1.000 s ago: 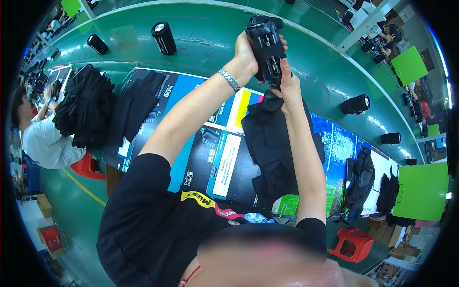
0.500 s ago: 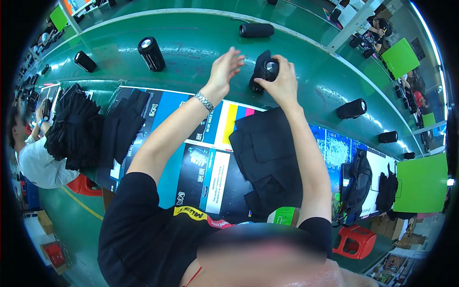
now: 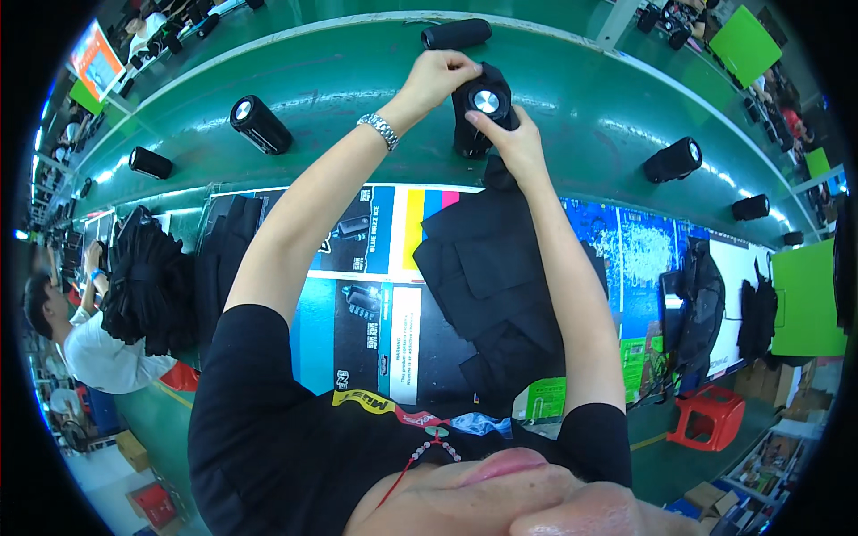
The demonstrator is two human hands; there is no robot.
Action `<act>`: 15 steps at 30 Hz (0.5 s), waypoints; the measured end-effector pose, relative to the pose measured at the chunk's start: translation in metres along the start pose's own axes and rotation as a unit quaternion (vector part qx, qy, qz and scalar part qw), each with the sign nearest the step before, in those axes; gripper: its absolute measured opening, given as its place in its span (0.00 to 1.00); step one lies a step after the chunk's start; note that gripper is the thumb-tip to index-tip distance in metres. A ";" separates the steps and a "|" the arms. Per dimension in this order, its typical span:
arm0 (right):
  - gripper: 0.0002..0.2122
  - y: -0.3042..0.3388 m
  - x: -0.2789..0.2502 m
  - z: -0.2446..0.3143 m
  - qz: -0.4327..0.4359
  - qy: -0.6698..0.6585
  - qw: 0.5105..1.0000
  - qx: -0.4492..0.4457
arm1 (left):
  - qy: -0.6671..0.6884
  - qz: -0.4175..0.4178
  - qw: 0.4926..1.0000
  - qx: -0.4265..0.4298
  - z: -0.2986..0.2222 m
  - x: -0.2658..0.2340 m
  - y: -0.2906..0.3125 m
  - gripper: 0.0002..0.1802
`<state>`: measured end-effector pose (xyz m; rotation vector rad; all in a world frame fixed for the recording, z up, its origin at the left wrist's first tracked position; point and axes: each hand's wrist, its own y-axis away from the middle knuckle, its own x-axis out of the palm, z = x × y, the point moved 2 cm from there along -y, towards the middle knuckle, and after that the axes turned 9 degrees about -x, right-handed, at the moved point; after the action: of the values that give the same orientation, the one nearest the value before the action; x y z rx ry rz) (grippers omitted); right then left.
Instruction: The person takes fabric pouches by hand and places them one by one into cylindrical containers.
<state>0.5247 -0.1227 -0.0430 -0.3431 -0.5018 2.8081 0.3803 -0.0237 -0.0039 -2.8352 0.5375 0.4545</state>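
Note:
Just beyond the table, a black cylindrical speaker (image 3: pixel 467 136) with a silver disc in its end stands on the green surface. My right hand (image 3: pixel 518 143) grips its near right side, thumb beside the disc. A dark piece that looks like fabric (image 3: pixel 496 80) wraps the speaker's far side. My left hand (image 3: pixel 438 79) is closed, fingertips pinching the top edge of that fabric. Between my forearms lies a loose stack of flat black fabric pieces (image 3: pixel 487 268), and a dark bit of it reaches up towards the speaker.
Other black speakers stand along the green conveyor: one lying at the far edge (image 3: pixel 456 35), two to the left (image 3: pixel 260 125), several to the right (image 3: pixel 673 161). Bundled black fabric (image 3: pixel 147 281) is piled at the left, near a seated co-worker (image 3: pixel 98 339). A red stool (image 3: pixel 706 418) stands at right.
My left hand has gone from open and apart to pinching the fabric at the speaker's top. The speaker's silver end now faces me more. The view has shifted slightly.

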 end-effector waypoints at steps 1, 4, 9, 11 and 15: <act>0.31 -0.003 -0.003 0.001 0.003 0.010 1.000 0.009 | -0.061 -0.049 0.993 0.086 -0.009 0.002 0.001 0.11; 0.30 -0.003 -0.011 -0.003 -0.001 0.026 1.000 0.015 | -0.145 -0.106 0.960 0.216 -0.026 0.015 0.017 0.09; 0.31 -0.010 -0.021 0.009 -0.008 0.089 0.995 0.037 | -0.158 -0.110 0.911 0.366 -0.049 0.030 0.046 0.04; 0.31 -0.015 -0.027 0.002 0.014 0.120 0.992 0.026 | -0.135 -0.114 0.913 0.367 -0.051 0.033 0.049 0.04; 0.34 -0.013 -0.048 -0.006 0.106 0.180 0.975 -0.081 | -0.057 -0.155 0.937 0.309 -0.052 0.021 0.052 0.07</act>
<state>0.5743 -0.1234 -0.0348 -0.9715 -0.6404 2.8107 0.3920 -0.0911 0.0290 -2.2129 0.1581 0.3142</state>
